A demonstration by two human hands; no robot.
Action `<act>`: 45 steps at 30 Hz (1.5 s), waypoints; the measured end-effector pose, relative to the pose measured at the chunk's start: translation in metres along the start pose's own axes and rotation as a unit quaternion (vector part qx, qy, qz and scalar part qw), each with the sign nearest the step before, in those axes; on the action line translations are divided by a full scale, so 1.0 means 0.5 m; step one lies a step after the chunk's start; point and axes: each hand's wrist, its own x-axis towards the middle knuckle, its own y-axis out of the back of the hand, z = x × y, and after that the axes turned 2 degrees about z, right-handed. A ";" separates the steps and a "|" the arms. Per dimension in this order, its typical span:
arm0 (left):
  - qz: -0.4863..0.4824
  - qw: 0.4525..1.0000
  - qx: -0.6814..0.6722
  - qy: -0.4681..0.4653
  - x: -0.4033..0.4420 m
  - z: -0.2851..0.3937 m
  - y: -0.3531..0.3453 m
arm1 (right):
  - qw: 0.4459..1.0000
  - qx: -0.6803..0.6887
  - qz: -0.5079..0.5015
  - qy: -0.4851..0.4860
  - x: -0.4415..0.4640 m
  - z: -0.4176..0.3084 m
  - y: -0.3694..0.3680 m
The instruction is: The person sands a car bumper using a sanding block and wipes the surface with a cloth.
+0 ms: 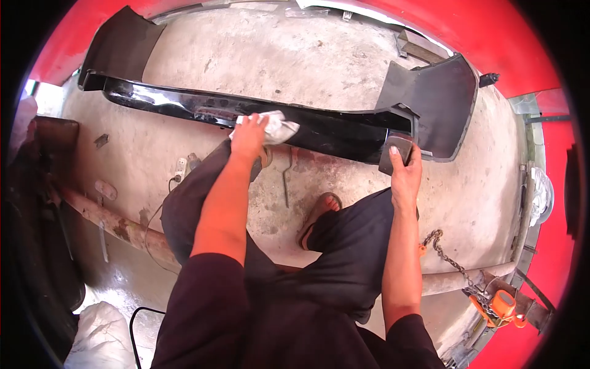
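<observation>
A long car bumper [335, 132] with a glossy black middle and dull dark ends lies across the floor before me. My left hand [247, 136] is closed around a crumpled white cloth [281, 128], which rests against the bumper's near edge around its middle. At the bumper's right end, my right hand [405, 169] grips a dark flat part, thumb on top and fingers mostly hidden underneath. Whether that part belongs to the bumper I cannot tell.
A rusty pipe [110, 215] crosses the floor at knee level. On the right lie a chain [452, 263] and an orange hoist [503, 302]. A power socket [180, 167] with a cable sits at left, above a white bag [101, 332]. Red panels [556, 184] stand around.
</observation>
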 end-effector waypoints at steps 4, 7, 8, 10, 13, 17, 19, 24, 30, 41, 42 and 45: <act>-0.114 0.984 0.074 0.113 0.117 -0.171 0.029 | 0.999 -0.021 -0.012 0.027 0.000 0.003 0.009; -0.140 0.982 0.011 0.125 0.152 -0.311 0.207 | 0.999 -0.038 -0.025 0.012 0.000 0.008 0.021; -0.142 0.985 0.022 0.094 0.146 -0.350 0.263 | 0.999 -0.037 -0.031 0.015 0.001 0.015 0.027; -0.013 0.993 -0.041 0.112 0.080 -0.399 0.366 | 0.996 -0.066 -0.048 0.044 0.005 0.029 0.036; 0.026 0.945 -0.271 0.184 -0.080 -0.503 0.427 | 0.967 -0.229 -0.052 0.095 -0.008 0.019 0.063; 0.080 0.858 -0.375 0.341 -0.434 -0.537 0.492 | 0.950 -0.268 -0.108 0.114 -0.045 0.041 0.098; 0.117 0.811 -0.399 0.411 -0.593 -0.566 0.465 | 0.906 -0.358 -0.129 0.185 -0.043 0.077 0.149; 0.125 0.700 -0.444 0.545 -0.881 -0.623 0.460 | 0.896 -0.373 -0.198 0.135 -0.062 0.075 0.117; 0.041 0.746 -0.293 0.596 -1.051 -0.726 0.389 | 0.909 -0.329 -0.222 0.128 -0.068 0.051 0.023; 0.236 0.608 -0.332 0.682 -1.041 -0.788 0.127 | 0.913 -0.322 -0.244 0.060 -0.056 0.033 -0.029; 0.149 0.570 -0.323 0.741 -0.982 -0.732 0.129 | 0.911 -0.323 -0.247 0.072 -0.056 0.033 -0.031; 0.081 0.584 -0.323 0.740 -0.983 -0.696 0.006 | 0.908 -0.336 -0.244 0.059 -0.062 0.026 -0.039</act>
